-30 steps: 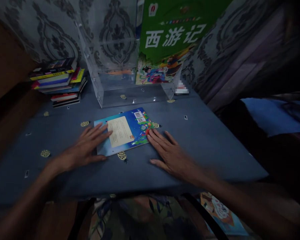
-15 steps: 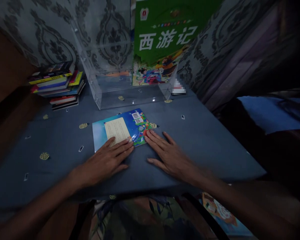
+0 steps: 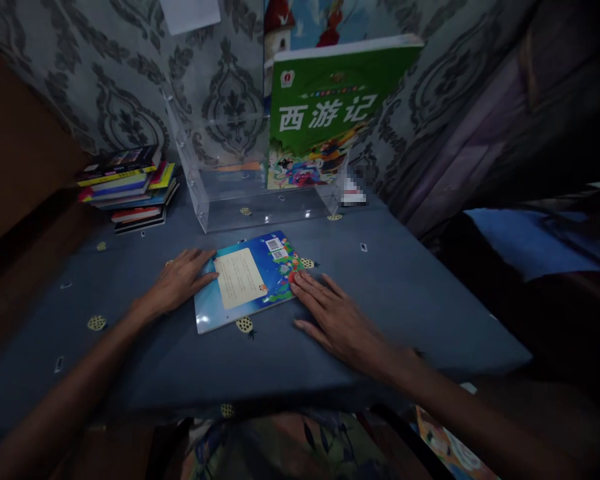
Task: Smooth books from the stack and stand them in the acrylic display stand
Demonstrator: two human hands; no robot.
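A thin blue picture book (image 3: 253,277) lies flat on the table, with a cream text panel and a barcode facing up. My left hand (image 3: 177,283) is at its left edge, fingers stretched out, the thumb over the book's upper left part. On the opposite side, my right hand (image 3: 330,310) rests with its fingertips on the book's right edge, fingers extended and thumb apart. Neither hand grips the book. Behind it stands a clear acrylic rack (image 3: 230,217) that holds an upright green book (image 3: 325,80) with white Chinese characters.
A stack of books (image 3: 130,187) sits at the back left of the cloth-covered table (image 3: 405,287). Behind the green book is another picture book (image 3: 315,23). A colourful book (image 3: 447,443) lies below the table's front edge at right. Patterned wallpaper backs the table.
My left hand has moved from the book's lower edge up and left to its left edge. My right hand stays at the right edge. The view has tilted up slightly.
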